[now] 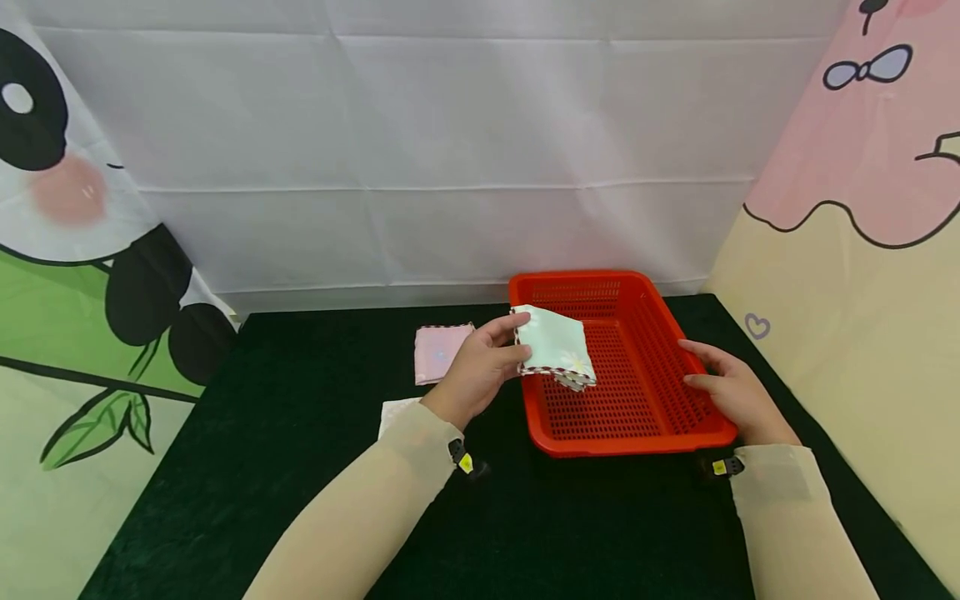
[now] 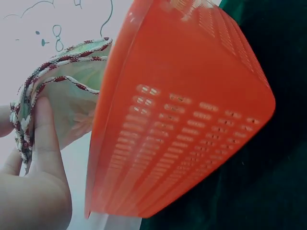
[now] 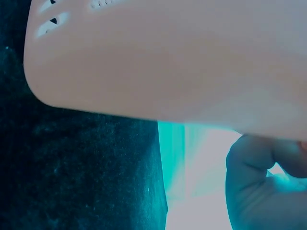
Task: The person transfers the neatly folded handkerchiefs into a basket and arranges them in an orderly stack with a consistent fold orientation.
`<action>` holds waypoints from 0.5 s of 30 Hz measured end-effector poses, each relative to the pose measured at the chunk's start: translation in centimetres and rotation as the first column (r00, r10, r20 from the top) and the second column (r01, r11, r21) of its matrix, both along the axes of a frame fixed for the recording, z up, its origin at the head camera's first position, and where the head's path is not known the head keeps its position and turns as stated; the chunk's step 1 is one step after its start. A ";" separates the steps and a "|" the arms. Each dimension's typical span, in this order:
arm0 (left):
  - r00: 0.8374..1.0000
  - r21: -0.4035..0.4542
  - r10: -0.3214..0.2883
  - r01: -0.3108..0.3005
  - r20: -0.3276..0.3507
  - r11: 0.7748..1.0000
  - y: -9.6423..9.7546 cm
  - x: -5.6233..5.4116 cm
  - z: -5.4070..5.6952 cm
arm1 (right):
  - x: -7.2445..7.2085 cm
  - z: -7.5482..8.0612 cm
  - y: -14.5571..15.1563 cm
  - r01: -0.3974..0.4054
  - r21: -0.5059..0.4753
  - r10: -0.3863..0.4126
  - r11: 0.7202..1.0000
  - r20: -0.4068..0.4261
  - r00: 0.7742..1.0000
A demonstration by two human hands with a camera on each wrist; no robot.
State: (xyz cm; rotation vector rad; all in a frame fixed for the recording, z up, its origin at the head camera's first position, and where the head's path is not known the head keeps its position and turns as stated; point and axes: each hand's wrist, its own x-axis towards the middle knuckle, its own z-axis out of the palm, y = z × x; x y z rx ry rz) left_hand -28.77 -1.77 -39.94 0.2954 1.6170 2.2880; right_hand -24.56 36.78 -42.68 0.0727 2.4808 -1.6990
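Note:
My left hand (image 1: 483, 371) pinches a folded mint-green handkerchief (image 1: 557, 340) with a dark red and white braided edge. It holds the cloth above the left side of a red plastic basket (image 1: 564, 443). In the left wrist view, the handkerchief's layered edges (image 2: 62, 60) stand between thumb and fingers, and part of the cloth is hidden behind the basket rim. At the basket's right side, my right hand (image 1: 738, 396) holds the rim, with some fingers hidden. The right wrist view shows its thumb (image 3: 247, 163) against the basket wall (image 3: 158, 72).
A pink folded handkerchief (image 1: 441, 354) lies on the dark green tabletop (image 1: 570, 533) left of the basket. Nearer, a white cloth (image 1: 393, 410) is partly hidden by the left arm. A white curtain (image 1: 465, 167) hangs behind, with printed cloths at both sides.

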 end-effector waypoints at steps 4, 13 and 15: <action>1.000 -0.013 0.000 0.000 0.012 1.000 1.3 -0.3 0.4 | 0.0 0.0 -0.1 0.003 0.000 -0.003 1.000 0.001 1.000; 1.000 -0.052 -0.010 0.010 -0.009 0.999 4.0 -0.8 1.2 | 0.0 0.1 -0.2 0.006 -0.019 -0.006 1.000 0.010 1.000; 1.000 -0.073 -0.017 0.015 -0.022 0.997 4.5 -0.9 1.2 | 0.0 0.2 -0.2 0.009 -0.011 -0.009 1.000 0.009 1.000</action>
